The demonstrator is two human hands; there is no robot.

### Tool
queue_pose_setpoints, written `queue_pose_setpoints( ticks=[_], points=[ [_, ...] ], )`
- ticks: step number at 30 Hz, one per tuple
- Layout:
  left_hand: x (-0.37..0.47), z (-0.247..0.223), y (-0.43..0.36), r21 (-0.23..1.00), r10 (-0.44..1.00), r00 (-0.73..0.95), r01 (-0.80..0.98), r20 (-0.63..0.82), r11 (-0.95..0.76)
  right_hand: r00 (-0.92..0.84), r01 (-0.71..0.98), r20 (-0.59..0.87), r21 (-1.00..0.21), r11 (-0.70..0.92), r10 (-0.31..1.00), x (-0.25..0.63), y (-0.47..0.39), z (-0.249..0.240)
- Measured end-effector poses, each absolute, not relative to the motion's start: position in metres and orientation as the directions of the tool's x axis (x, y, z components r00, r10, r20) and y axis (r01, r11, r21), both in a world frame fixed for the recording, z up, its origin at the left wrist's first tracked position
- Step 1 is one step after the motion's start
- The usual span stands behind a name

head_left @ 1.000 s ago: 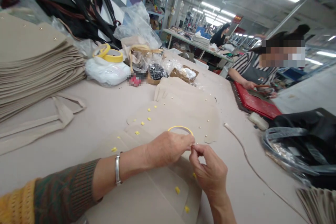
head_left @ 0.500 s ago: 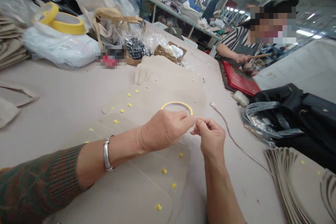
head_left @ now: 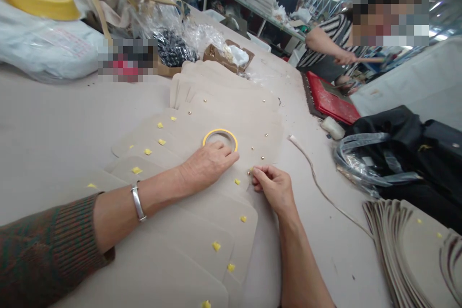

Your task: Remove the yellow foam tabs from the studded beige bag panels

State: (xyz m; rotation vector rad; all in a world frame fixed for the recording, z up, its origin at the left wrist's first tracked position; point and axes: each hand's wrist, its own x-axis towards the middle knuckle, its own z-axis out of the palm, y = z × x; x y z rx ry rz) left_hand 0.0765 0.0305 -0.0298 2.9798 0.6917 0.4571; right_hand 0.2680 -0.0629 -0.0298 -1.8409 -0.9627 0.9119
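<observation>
My left hand (head_left: 207, 168) is closed on a roll of yellow tape (head_left: 221, 130), its fingers at the near side of the ring. The roll is over a row of overlapping beige panels (head_left: 187, 231). At the panels' right edge, my right hand (head_left: 274, 187) pinches a small piece of yellow tape (head_left: 252, 169), beside a small metal stud (head_left: 249, 173). Similar bare studs (head_left: 263, 101) dot the farther panels. On the nearer panels, yellow tape bits (head_left: 215, 246) sit along both edges.
A cord (head_left: 314, 178) lies to the right, near a stack of beige panels (head_left: 404, 250) and a black bag (head_left: 426, 154). Beyond, a co-worker's hand (head_left: 344, 57) holds a tool over a red board (head_left: 334, 101). Plastic-wrapped bundles (head_left: 46, 50) lie back left.
My hands have come apart. My left hand has moved left with the tape roll, while my right hand has shifted slightly left and down to the panels' edge. The view has shifted.
</observation>
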Motion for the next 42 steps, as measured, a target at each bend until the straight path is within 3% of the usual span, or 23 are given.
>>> queue_pose_setpoints(
  ticks=[6,15,21,25,27,30,34,38,42],
  points=[
    [0.075,-0.028,0.026,0.17,0.451,0.862,0.42,0.234,-0.891,0.37,0.403,-0.237,-0.83,-0.385,0.898,0.27,-0.062,-0.032],
    [0.074,-0.032,0.025,0.198,0.426,0.868,0.384,0.255,-0.902,0.319,0.753,-0.023,-0.601,-0.268,0.947,0.26,-0.06,-0.023],
    [0.073,-0.032,0.026,0.208,0.427,0.864,0.381,0.265,-0.901,0.352,0.737,-0.058,-0.598,-0.315,0.934,0.264,-0.064,-0.026],
    [0.073,-0.033,0.027,0.221,0.434,0.861,0.384,0.264,-0.896,0.423,0.555,-0.14,-0.741,-0.378,0.895,0.271,-0.073,-0.03],
    [0.073,-0.033,0.027,0.218,0.431,0.864,0.382,0.259,-0.898,0.388,0.554,-0.116,-0.763,-0.332,0.914,0.27,-0.077,-0.031],
    [0.073,-0.031,0.027,0.222,0.426,0.867,0.375,0.26,-0.9,0.329,0.703,0.028,-0.674,-0.225,0.944,0.264,-0.078,-0.031],
    [0.074,-0.031,0.026,0.231,0.423,0.869,0.37,0.257,-0.9,0.351,0.8,0.113,-0.552,-0.235,0.93,0.252,-0.072,-0.033],
    [0.073,-0.029,0.025,0.221,0.424,0.872,0.376,0.246,-0.9,0.356,0.822,0.095,-0.505,-0.263,0.929,0.249,-0.065,-0.033],
    [0.068,-0.023,0.025,0.271,0.429,0.842,0.351,0.328,-0.896,0.282,0.802,0.004,-0.551,-0.233,0.959,0.256,-0.064,-0.026]
  ],
)
